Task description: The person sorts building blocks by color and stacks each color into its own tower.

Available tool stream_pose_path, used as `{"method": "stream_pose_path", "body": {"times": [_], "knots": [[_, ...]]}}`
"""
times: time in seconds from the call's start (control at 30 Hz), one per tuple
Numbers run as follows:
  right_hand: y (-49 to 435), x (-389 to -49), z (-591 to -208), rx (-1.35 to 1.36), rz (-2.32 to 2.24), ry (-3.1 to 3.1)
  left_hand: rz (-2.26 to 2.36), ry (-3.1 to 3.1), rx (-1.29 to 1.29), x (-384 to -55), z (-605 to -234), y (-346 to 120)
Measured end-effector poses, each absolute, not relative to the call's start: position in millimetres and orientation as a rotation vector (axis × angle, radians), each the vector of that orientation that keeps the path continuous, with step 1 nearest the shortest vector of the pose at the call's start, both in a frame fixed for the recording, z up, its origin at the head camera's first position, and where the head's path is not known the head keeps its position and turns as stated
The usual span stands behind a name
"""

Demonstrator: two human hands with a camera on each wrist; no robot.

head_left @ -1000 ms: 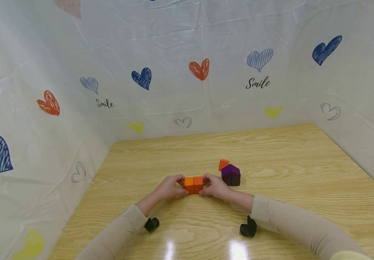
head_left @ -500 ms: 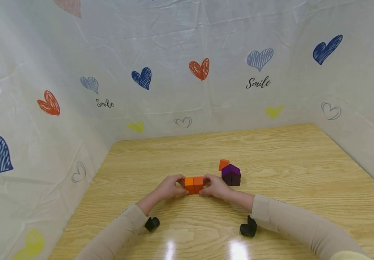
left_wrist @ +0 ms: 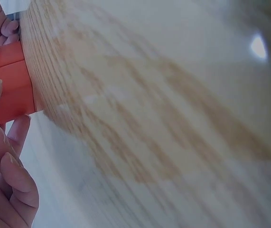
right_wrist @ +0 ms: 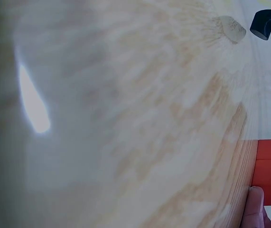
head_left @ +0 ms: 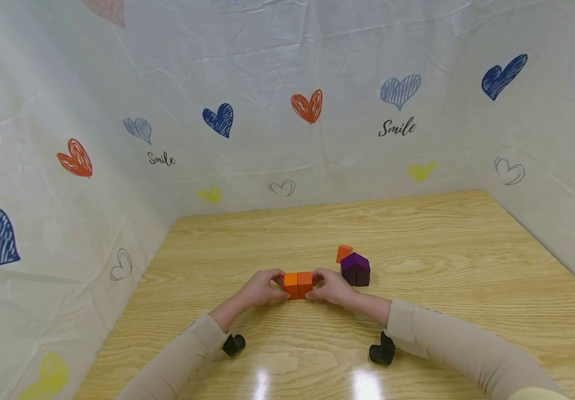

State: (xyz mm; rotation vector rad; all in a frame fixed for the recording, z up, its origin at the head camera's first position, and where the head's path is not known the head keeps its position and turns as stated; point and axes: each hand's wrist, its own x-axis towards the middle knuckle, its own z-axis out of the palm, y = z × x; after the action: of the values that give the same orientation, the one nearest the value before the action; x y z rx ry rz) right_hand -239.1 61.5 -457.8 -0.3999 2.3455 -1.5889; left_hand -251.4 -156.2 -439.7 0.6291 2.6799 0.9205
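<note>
Two orange blocks sit side by side at the middle of the table in the head view, a left orange block [head_left: 291, 285] and a right orange block [head_left: 305, 282]. Their facing sides meet at a thin seam. My left hand [head_left: 259, 290] pinches the left one, thumb at the near side and fingers at the far side. On the opposite end, my right hand [head_left: 334, 288] grips the right one the same way. Seams cross the orange faces [left_wrist: 14, 90] in the left wrist view. The right wrist view shows only part of the orange blocks [right_wrist: 267, 173] at its edge.
Just beyond my right hand stands a purple house-shaped block piece [head_left: 355, 270] with a dark front. A smaller orange block [head_left: 344, 253] is behind it. Black wrist cameras [head_left: 234, 345] hang under both sleeves. Heart-printed white sheeting [head_left: 247, 166] surrounds the wooden table [head_left: 437, 261].
</note>
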Motion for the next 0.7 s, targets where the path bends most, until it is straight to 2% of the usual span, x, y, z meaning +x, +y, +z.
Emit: {"method": "stream_pose_path", "body": {"times": [0.4,0.7], "knots": [[59,-239,-462,-0.421,-1.521,2.41,0.951,2.663,0.634,-251,-444,-159],[60,-233,-451,-0.436,-1.233,2.562,1.037,2.681,0.604,-247,-440,-163]]}}
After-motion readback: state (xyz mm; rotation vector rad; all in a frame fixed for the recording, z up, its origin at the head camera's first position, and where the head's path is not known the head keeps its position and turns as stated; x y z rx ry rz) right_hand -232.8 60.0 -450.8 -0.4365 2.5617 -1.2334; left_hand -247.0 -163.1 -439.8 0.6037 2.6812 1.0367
